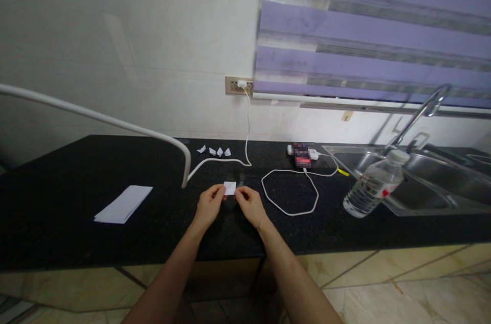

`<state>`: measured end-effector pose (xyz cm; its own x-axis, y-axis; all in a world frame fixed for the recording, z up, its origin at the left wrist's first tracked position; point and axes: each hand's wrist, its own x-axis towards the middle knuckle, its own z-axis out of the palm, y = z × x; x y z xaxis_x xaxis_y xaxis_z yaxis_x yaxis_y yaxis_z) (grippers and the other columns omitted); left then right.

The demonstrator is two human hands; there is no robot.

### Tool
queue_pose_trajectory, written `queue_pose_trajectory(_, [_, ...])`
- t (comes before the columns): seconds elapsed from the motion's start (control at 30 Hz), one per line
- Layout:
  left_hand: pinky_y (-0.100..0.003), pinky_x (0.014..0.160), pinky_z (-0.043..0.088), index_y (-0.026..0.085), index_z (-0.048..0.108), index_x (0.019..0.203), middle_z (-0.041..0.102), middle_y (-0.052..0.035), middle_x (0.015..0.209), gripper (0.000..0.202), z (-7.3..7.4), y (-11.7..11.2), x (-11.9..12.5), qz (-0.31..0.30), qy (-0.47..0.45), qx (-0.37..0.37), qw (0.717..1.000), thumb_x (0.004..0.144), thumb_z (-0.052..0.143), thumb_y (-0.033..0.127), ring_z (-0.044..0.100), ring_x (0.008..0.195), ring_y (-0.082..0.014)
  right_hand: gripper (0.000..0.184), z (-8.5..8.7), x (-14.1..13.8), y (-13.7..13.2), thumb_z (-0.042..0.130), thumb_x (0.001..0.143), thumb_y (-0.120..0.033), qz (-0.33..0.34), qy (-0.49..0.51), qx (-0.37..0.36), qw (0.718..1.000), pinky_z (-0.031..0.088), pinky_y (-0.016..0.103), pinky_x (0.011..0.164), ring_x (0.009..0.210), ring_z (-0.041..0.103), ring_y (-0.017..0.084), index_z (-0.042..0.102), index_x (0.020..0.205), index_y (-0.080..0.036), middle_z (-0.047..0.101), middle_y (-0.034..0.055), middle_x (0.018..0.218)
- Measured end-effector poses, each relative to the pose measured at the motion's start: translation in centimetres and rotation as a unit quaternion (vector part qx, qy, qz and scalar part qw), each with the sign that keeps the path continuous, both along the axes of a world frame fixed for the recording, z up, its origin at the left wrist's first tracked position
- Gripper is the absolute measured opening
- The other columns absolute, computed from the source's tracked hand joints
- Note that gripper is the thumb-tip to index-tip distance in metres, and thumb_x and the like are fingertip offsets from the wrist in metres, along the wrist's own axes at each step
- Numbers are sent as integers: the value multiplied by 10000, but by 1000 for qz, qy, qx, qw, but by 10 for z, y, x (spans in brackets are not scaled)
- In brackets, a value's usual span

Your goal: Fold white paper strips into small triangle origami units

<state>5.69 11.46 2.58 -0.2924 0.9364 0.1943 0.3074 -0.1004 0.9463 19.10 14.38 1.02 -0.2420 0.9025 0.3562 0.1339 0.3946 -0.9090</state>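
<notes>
White paper (230, 188) over the black counter (161, 245), near middle: clamps left edge in left hand (208, 205); rests right hand (251, 205) at right edge, cannot tell whether clamped too. Could crease crooked through uneven pressure, tear through opposing pulls, or slip through a loosened left pinch.

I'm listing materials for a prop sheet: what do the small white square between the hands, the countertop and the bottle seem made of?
White square: probably matte paper, being thin, flat and straight-edged.
Countertop: perhaps polished stone such as granite, black with fine speckles and a faint sheen.
Bottle: likely glossy clear plastic, judging by its ribbed, see-through wall.
</notes>
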Motion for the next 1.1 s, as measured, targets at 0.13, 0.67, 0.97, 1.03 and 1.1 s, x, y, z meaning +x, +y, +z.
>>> queue_pose_trajectory(0.13, [-225, 619, 407, 165, 640, 816, 605, 7, 613, 302, 0, -1, 0, -30, -2, 3, 1000, 705, 490, 402, 557, 630, -145, 173, 3, -1, -1, 490, 724, -263, 12, 36, -33, 999, 393, 213, 569, 585, 489, 107, 602, 792, -150, 564, -5, 659])
queue_pose_trajectory(0.67, [-221, 594, 388, 165, 604, 749, 556, 20, 575, 288, -3, 1, 0, -43, -14, 0, 999, 699, 479, 420, 526, 588, -127, 186, 0, -2, 1, 520, 702, -261, 22, 72, -51, 996, 388, 195, 539, 559, 465, 91, 569, 847, -155, 502, -31, 619])
queue_pose_trajectory(0.97, [-203, 600, 385, 169, 588, 697, 538, 32, 563, 272, -1, 0, 1, -80, -53, 13, 995, 722, 462, 409, 502, 577, -111, 139, 7, 0, -1, 507, 719, -274, 57, 77, -94, 991, 414, 210, 548, 548, 513, 101, 581, 734, -157, 553, -22, 609])
queue_pose_trajectory(1.03, [-202, 603, 387, 165, 585, 691, 542, 32, 569, 268, -2, 0, 2, -88, -60, 17, 994, 728, 461, 400, 503, 580, -107, 150, 5, -1, 0, 524, 708, -274, 52, 108, -105, 987, 418, 210, 544, 533, 513, 96, 563, 799, -162, 541, -32, 600])
queue_pose_trajectory(1.1, [-206, 608, 395, 159, 587, 709, 552, 26, 585, 263, -2, 0, 3, -91, -68, 15, 993, 724, 469, 393, 510, 589, -109, 209, 3, -1, 1, 537, 701, -267, 45, 140, -107, 983, 417, 207, 534, 516, 507, 90, 523, 886, -171, 515, -50, 581])
